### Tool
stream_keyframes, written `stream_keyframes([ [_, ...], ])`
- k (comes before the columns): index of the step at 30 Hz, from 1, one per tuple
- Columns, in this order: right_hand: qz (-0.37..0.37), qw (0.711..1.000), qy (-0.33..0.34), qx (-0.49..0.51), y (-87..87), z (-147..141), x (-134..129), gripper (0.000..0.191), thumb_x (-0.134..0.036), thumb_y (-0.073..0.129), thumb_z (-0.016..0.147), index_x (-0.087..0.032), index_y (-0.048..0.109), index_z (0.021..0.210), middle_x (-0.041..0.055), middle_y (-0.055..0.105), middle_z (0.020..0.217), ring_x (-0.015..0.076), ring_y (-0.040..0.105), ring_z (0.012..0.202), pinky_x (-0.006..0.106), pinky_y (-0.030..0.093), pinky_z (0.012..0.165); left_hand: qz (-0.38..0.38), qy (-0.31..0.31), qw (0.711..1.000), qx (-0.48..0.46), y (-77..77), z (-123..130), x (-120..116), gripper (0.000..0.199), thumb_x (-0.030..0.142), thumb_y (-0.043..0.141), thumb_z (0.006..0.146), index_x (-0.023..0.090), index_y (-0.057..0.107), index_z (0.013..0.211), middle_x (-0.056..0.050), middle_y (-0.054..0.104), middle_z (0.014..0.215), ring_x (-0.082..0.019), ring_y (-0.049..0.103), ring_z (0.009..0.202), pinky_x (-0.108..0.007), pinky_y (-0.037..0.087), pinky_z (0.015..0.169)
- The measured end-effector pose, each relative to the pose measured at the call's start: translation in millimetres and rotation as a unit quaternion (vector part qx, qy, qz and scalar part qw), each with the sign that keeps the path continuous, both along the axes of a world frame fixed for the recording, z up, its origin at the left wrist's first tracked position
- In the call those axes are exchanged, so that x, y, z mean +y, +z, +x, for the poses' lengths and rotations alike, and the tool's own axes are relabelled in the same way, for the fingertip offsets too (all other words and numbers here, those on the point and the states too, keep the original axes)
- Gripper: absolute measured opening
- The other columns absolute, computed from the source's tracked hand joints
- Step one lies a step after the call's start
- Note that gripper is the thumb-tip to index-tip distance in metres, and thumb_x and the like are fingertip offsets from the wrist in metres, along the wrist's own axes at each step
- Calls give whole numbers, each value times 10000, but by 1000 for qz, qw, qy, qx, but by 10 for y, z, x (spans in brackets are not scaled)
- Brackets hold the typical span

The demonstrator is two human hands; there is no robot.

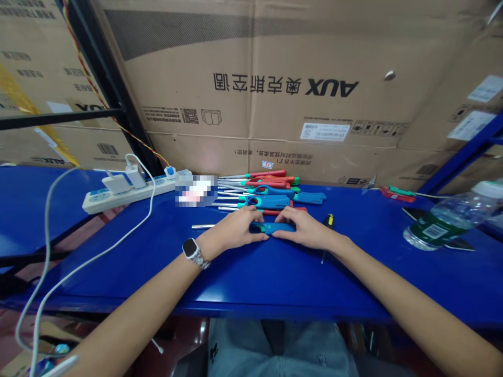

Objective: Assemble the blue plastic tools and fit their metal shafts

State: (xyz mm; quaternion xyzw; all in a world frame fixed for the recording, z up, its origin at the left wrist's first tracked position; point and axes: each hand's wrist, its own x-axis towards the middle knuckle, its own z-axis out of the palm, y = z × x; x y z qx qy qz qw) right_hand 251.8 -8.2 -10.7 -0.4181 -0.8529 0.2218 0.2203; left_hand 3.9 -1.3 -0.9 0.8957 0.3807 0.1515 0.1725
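A blue lighter (271, 228) with a long metal tube lies across the blue table, its tube pointing left. Around its left part curl the fingers of my left hand (240, 229), which has a watch (192, 250) at the wrist. My right hand (304, 228) grips the handle end, thumb in front and fingers behind. Just beyond my hands lies a pile of lighters with blue handles (271, 201) and red handles (271, 184), their tubes also pointing left. A screwdriver (329, 221) with a yellow and black handle lies right of my right hand.
A white power strip (118, 193) with plugs and cables is at the left. On the right stand a tilted plastic bottle (440, 225) and, under it, a dark flat object (458, 244). A red and green item (397, 194) lies at the back right, before a large cardboard sheet (251, 104).
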Motion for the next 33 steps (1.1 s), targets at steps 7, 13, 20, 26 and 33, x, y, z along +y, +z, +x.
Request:
stream_keyframes([
  [7, -67, 996, -19, 51, -5, -35, -31, 293, -369, 779, 862, -211, 567, 989, 43, 674, 1002, 224, 640, 913, 350, 499, 790, 9, -12, 1000, 22, -22, 6, -1, 383, 432, 703, 935, 161, 625, 1193, -133, 638, 1198, -292, 638, 1066, -408, 512, 906],
  [13, -54, 996, -25, 62, -13, -68, -79, 275, -324, 742, 870, -227, 506, 972, 22, 639, 973, 214, 623, 881, 336, 479, 769, 15, -23, 1000, -6, -2, 9, 7, 322, 447, 627, 999, 187, 631, 1189, -107, 693, 1200, -282, 666, 1068, -396, 505, 901],
  [20, -41, 998, -16, 55, 13, -106, -122, 225, -321, 699, 910, -230, 495, 938, 8, 635, 933, 206, 607, 859, 320, 450, 759, 31, -41, 998, -47, -10, -2, 34, 169, 343, 683, 976, 206, 646, 1069, -59, 734, 1099, -248, 685, 995, -359, 494, 849],
  [26, -17, 999, -5, 45, 4, -104, -130, 219, -305, 688, 929, -228, 483, 928, 4, 639, 908, 194, 604, 826, 308, 443, 733, 64, -67, 993, -69, -20, -24, 58, 250, 436, 632, 1015, 201, 691, 1078, -62, 744, 1050, -218, 682, 897, -347, 497, 808],
  [33, 18, 999, 35, 32, 23, -117, -140, 130, -332, 641, 999, -203, 635, 992, 53, 714, 1002, 210, 658, 901, 333, 484, 809, 105, -88, 989, -60, -23, -42, 76, 241, 409, 606, 1037, 188, 698, 1066, -74, 717, 1043, -216, 681, 899, -344, 508, 804],
])
